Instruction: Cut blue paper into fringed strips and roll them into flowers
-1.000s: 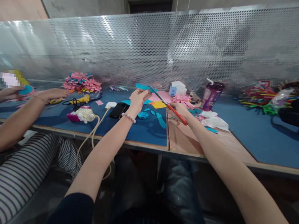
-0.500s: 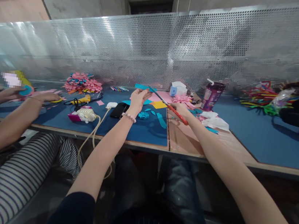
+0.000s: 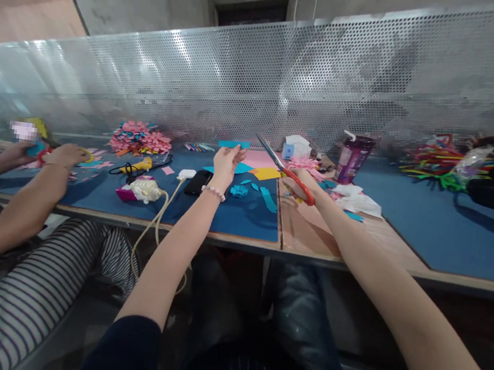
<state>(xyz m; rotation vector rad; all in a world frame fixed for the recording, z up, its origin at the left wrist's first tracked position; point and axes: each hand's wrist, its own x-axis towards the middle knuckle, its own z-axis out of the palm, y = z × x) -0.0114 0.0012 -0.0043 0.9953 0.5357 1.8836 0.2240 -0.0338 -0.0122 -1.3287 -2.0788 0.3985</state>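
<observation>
My left hand (image 3: 226, 165), with a beaded bracelet at the wrist, pinches a strip of blue paper (image 3: 233, 144) above the table. In my right hand (image 3: 300, 184) are scissors (image 3: 277, 160) with orange-red handles; their blades point up and to the left, apart from the strip. Beneath and between my hands lie a small blue paper flower (image 3: 239, 191), a curled blue paper piece (image 3: 267, 200) and a few blue petals. Yellow paper (image 3: 265, 173) and a pink sheet (image 3: 263, 159) rest just behind them.
A dark phone (image 3: 197, 182) and white charger (image 3: 186, 174) lie left of my hands, beside a glue gun (image 3: 140, 165). Pink paper flowers (image 3: 137, 137) are heaped further left, near a co-worker's hand (image 3: 66, 155). A purple cup (image 3: 354, 159) and crumpled tissue (image 3: 358, 200) stand right.
The scissor blades have come away from the blue paper and tilted more upright. My left hand has turned the strip slightly. The co-worker's hand has shifted left.
</observation>
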